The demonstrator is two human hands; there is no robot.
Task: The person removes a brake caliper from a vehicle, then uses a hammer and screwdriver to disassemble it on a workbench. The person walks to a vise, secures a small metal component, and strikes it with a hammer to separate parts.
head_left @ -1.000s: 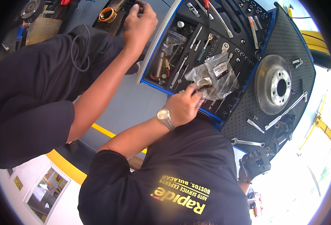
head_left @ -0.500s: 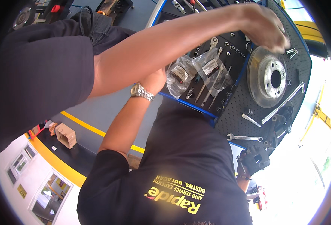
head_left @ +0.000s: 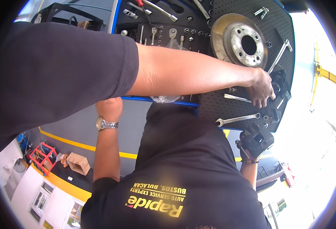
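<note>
My left arm comes in from the left and reaches across the picture. My left hand (head_left: 261, 89) lies on a black brake part (head_left: 280, 86) at the right edge of a black perforated mat (head_left: 213, 107); its fingers curl down over the part, and the grip itself is hidden. A brake disc (head_left: 221, 38) lies just above the hand. Two combination wrenches (head_left: 236, 119) lie beside and below it. My right hand is out of sight.
A co-worker in a black shirt (head_left: 183, 160) bends below my arm. Their wrist with a watch (head_left: 106, 123) reaches toward a plastic bag (head_left: 166, 99), and their other hand holds a black caliper (head_left: 256, 139). A blue-rimmed tool tray (head_left: 156, 34) holds sockets. A cardboard box (head_left: 77, 163) sits on the floor.
My left hand has swung from the tool tray at the upper left, past the disc, down to the black part at the mat's right edge. The view has shifted closer.
</note>
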